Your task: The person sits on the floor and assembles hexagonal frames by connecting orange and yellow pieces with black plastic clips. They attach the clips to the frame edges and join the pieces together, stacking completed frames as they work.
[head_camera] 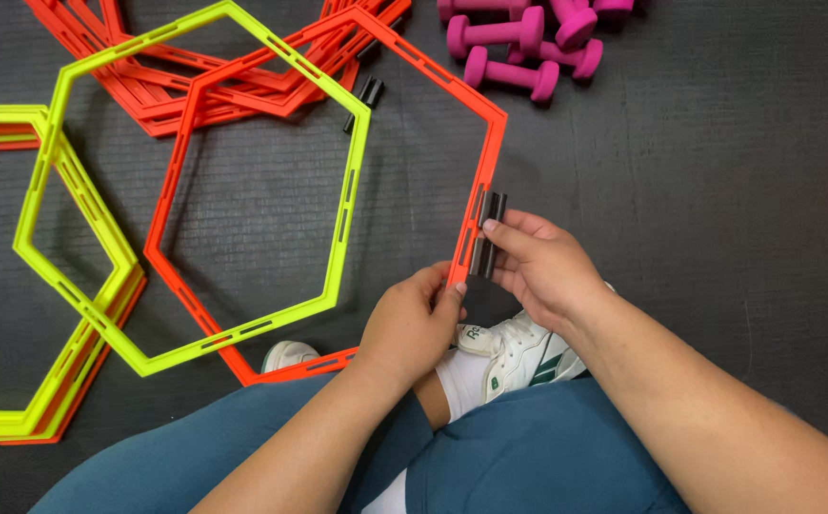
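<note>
The black clip (487,235) stands nearly upright in the view, its long axis running along the right edge of the orange hexagon ring (486,157) and touching that edge. The right hand (542,266) has its fingers closed around the clip, forefinger laid across its upper part. The left hand (411,324) pinches the ring's right side just below the clip, thumb and fingers shut on the orange bar.

The orange ring lies flat on the dark mat (718,209), crossed by a yellow hexagon ring (361,152) that overlaps its left half. 2 loose black clips (366,93) lie near the yellow ring's upper right corner. A heap of orange rings (147,95) sits further up, a stack of yellow and orange rings (52,381) to the left, and pink dumbbells (518,52) at the top right. White shoes (509,357) rest under the wrists.
</note>
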